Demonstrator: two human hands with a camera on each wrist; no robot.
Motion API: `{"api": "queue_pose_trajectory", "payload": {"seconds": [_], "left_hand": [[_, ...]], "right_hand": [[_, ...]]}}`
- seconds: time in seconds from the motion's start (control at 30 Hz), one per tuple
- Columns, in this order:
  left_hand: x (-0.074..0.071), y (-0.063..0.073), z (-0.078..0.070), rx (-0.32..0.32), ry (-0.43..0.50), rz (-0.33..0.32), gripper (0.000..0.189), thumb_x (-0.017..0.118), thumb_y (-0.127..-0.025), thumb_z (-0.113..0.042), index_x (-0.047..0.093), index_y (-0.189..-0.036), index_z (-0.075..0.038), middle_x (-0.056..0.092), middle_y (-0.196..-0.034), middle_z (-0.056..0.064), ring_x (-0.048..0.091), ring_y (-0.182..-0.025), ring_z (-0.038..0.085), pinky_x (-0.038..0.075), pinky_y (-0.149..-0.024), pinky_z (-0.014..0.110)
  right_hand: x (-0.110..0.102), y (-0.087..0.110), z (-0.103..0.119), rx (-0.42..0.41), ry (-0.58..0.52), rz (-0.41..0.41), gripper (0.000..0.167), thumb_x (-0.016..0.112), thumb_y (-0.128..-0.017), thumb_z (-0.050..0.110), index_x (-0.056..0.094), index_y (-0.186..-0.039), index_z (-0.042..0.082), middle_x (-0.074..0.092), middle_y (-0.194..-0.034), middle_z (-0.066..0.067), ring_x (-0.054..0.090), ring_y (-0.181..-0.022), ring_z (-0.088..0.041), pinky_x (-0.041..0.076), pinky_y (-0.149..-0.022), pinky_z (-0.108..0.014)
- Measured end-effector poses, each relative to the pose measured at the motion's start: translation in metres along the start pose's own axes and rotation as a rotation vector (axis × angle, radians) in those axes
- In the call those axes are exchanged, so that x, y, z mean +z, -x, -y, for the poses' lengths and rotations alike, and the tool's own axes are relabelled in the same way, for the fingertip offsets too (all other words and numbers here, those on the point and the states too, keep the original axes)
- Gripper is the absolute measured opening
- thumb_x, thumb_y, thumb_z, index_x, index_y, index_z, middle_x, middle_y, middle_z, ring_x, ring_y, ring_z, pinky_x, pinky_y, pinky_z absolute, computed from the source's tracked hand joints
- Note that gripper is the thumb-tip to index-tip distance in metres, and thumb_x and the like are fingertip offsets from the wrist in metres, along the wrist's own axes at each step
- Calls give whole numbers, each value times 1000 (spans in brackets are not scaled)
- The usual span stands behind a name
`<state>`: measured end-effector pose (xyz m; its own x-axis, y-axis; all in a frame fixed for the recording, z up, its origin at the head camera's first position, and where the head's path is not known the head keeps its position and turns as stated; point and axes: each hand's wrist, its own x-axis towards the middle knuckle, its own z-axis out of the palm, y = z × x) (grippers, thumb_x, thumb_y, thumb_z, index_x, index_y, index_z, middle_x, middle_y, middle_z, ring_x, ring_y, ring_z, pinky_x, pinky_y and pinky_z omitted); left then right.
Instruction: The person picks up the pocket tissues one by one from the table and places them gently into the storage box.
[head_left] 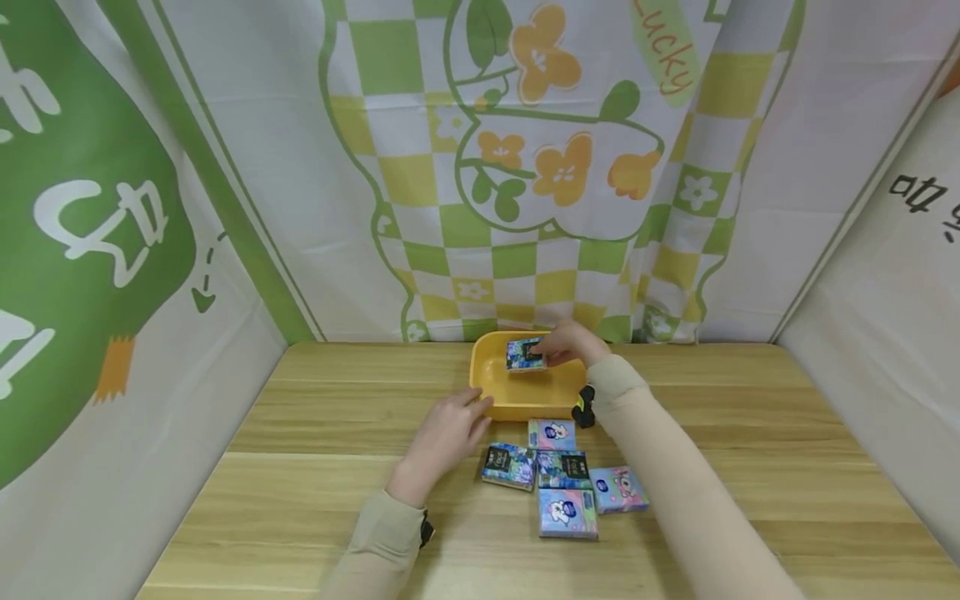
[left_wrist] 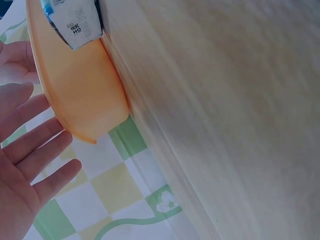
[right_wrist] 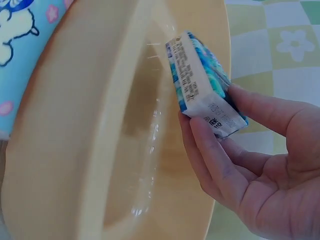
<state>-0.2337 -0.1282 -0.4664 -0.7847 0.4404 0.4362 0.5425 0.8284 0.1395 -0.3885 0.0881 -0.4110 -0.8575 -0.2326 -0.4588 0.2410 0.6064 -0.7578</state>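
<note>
My right hand (head_left: pixel 573 343) pinches a dark blue floral tissue pack (head_left: pixel 521 358) between thumb and fingers, over the inside of a yellow plastic tub (head_left: pixel 525 412). In the right wrist view the pack (right_wrist: pixel 197 82) is tilted, its printed end facing the camera. The left hand (head_left: pixel 447 427) has its fingertips at the tub's near left corner; the left wrist view shows those fingers (left_wrist: pixel 40 145) spread and fairly straight along the rim. Just in front of the tub lie a floral tissue pack (head_left: pixel 510 466), another floral pack (head_left: pixel 564 470) and several light blue and pink packs (head_left: pixel 567 512).
The tub stands at the back of a wooden table (head_left: pixel 337 467), against a checkered green and yellow cloth (head_left: pixel 465 250). White cloth walls close in both sides, the left one (head_left: pixel 247 275) with a green print. The near packs lie between the two forearms.
</note>
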Motion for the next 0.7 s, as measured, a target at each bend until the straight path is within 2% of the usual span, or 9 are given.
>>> {"api": "queue_pose_trajectory", "payload": {"seconds": [0.13, 0.27, 0.37, 0.4, 0.47, 0.57, 0.63, 0.7], "left_hand": [[1, 0, 0, 0, -4, 0, 30, 66, -89, -19, 67, -116, -6, 63, -121, 17, 63, -109, 31, 52, -95, 42], [1, 1, 1, -2, -8, 4, 31, 66, -89, -21, 67, -116, -6, 63, -122, 17, 62, -110, 31, 52, -96, 42], [2, 1, 1, -3, -8, 4, 31, 65, -89, -21, 67, -117, -7, 63, -122, 17, 62, -110, 31, 52, -96, 42], [2, 1, 1, -2, -10, 2, 31, 66, -89, -21, 67, -116, -7, 63, -122, 17, 63, -110, 31, 52, -96, 42], [2, 1, 2, -3, -14, 1, 31, 66, -89, -21, 68, -116, -8, 64, -122, 16, 63, -109, 30, 52, -95, 41], [2, 1, 2, -3, -22, 2, 31, 65, -89, -22, 68, -116, -8, 64, -122, 16, 63, -109, 30, 53, -94, 41], [2, 2, 2, -4, -22, 1, 30, 65, -90, -22, 68, -117, -8, 64, -121, 16, 63, -109, 30, 53, -94, 41], [2, 2, 2, -3, -21, -1, 30, 64, -90, -22, 68, -117, -8, 64, -121, 16, 63, -109, 30, 53, -94, 41]], "right_hand": [[5, -7, -2, -11, -2, 15, 34, 65, -89, 12, 57, -111, -13, 62, -70, -7, 63, -63, -15, 58, -82, -35], [3, -84, -41, -19, -48, 54, 28, 74, -82, 14, 63, -95, -9, 65, -72, -11, 67, -64, -20, 60, -65, -31], [-2, -152, -73, 10, -67, 73, 28, 78, -78, 16, 64, -89, -6, 66, -73, -12, 68, -67, -23, 61, -65, -33], [-2, -161, -78, 13, -66, 77, 28, 77, -79, 16, 65, -89, -6, 65, -74, -13, 68, -69, -24, 61, -66, -34], [1, -162, -79, 5, -42, 60, 27, 71, -85, 16, 64, -98, -7, 67, -83, -15, 69, -77, -26, 60, -74, -35], [1, -159, -76, 6, -47, 90, 30, 71, -85, 17, 64, -99, -8, 65, -87, -18, 67, -78, -27, 60, -73, -34], [2, -147, -68, 30, -55, 91, 31, 72, -84, 17, 63, -101, -8, 64, -88, -17, 66, -79, -26, 60, -75, -34], [2, -137, -59, 63, -69, 113, 34, 77, -80, 18, 64, -99, -7, 63, -87, -16, 66, -77, -25, 60, -72, -33]]}}
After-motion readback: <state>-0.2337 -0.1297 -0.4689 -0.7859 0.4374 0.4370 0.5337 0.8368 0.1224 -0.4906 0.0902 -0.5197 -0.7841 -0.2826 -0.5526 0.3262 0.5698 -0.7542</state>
